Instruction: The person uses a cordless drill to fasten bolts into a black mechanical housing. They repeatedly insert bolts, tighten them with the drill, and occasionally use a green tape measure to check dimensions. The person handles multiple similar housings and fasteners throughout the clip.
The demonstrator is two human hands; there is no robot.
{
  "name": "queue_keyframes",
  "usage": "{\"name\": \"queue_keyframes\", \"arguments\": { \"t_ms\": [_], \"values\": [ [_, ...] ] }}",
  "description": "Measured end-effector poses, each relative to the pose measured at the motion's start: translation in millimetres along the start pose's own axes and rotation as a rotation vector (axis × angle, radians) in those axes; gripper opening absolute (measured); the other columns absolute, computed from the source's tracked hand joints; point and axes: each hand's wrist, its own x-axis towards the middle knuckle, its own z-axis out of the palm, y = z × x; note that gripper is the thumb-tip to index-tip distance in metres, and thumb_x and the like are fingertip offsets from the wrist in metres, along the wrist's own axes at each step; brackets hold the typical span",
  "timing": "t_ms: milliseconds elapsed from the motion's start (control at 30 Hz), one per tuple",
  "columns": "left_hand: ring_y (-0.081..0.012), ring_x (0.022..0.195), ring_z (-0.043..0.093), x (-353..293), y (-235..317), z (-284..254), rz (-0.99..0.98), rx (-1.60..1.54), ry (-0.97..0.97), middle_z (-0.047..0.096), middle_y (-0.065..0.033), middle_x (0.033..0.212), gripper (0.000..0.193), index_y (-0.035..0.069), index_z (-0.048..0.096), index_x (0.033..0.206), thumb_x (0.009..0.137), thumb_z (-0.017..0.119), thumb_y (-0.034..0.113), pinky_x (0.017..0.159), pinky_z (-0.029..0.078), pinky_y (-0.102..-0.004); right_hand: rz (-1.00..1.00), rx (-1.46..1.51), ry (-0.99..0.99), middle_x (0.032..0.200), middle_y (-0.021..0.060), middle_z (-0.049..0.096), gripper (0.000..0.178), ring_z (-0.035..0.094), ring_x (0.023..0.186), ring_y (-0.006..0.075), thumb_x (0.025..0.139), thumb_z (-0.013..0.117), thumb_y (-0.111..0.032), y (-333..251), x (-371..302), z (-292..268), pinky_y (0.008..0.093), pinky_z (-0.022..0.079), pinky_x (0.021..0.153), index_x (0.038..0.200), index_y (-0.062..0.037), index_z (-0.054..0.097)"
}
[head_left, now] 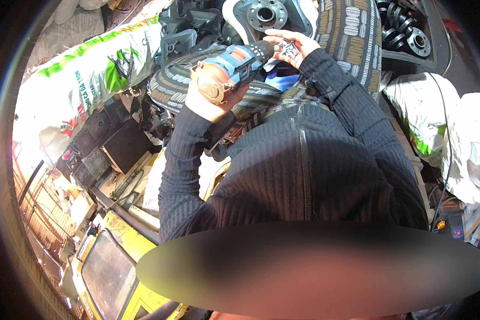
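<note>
My left hand (213, 106) is wrapped round the grip of a blue and red cordless drill (226, 72), its dark chuck pointing up and to the right. In my right hand (304, 45), palm turned up and fingers partly curled, lies a small heap of silvery screws (288, 49). The chuck's front end is close beside this palm. Just beyond the right hand sits a round metal flange (266, 15) with a centre hole and a ring of smaller holes, inside a grey and white holder. Whether a bit is in the chuck cannot be made out.
Patterned fabric (352, 48) spreads under and beside my arms. At the far right, a dark crate (434, 58) holds several black flanged parts. Dark plastic parts (192, 26) and a large white and green sack (96, 80) lie left. White bags (426, 101) and a cable stand right.
</note>
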Motion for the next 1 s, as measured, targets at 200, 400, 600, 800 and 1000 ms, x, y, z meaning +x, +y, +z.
{"name": "queue_keyframes", "arguments": {
  "t_ms": [200,400,600,800,1000],
  "values": [
    [-0.0253,0.092,0.061,1.0,4.3,-0.3,-0.242,-0.115,-0.004,0.062,-0.0123,0.099,0.048,0.003,0.056,0.108,0.071,0.075,0.025,0.082,0.048,-0.0352,0.022,0.06,-0.015,0.109,0.0161,0.061,0.036,0.064,0.084,0.0216,0.089,0.047,-0.022,0.9,5.6,-1.5,0.0293,0.055,0.072,0.116,0.0014,0.055],
    [-0.025,0.09,0.062,4.4,12.5,-19.3,-0.135,-0.136,-0.032,0.062,-0.0106,0.101,0.042,0.004,0.058,0.107,0.072,0.074,0.021,0.079,0.049,-0.0359,0.04,0.07,0.129,0.104,0.0162,0.062,0.032,0.064,0.087,0.0235,0.088,0.052,-0.023,2.3,7.3,1.3,0.0308,0.055,0.074,0.109,0.0005,0.059],
    [-0.0242,0.09,0.062,5.0,17.8,-29.2,-0.192,-0.177,-0.019,0.063,-0.0096,0.099,0.041,0.006,0.058,0.108,0.073,0.073,0.021,0.079,0.049,-0.0362,-0.03,-0.005,0.116,0.096,0.0097,0.063,0.023,0.063,0.085,0.0168,0.086,0.061,-0.015,3.1,1.5,5.9,0.0288,0.055,0.072,0.104,-0.0018,0.06],
    [-0.0222,0.086,0.063,6.0,15.6,-29.5,-0.191,-0.16,-0.008,0.063,-0.0095,0.097,0.041,0.005,0.058,0.107,0.073,0.074,0.021,0.076,0.05,-0.0355,0.002,0.06,0.122,0.09,0.0083,0.063,0.02,0.063,0.078,0.0146,0.085,0.062,-0.013,0.2,2.4,5.9,0.0264,0.056,0.066,0.101,-0.0014,0.059],
    [-0.0132,0.059,0.058,0.6,11.4,-41.6,-0.537,-0.32,-0.127,0.062,-0.0051,0.079,0.035,0.003,0.06,0.101,0.073,0.075,0.018,0.055,0.048,-0.0277,-0.008,-0.119,0.027,0.088,0.0078,0.062,0.021,0.062,0.076,0.013,0.085,0.061,-0.013,-4.5,1.0,4.9,0.0279,0.056,0.07,0.102,-0.0002,0.058]
  ]
}}
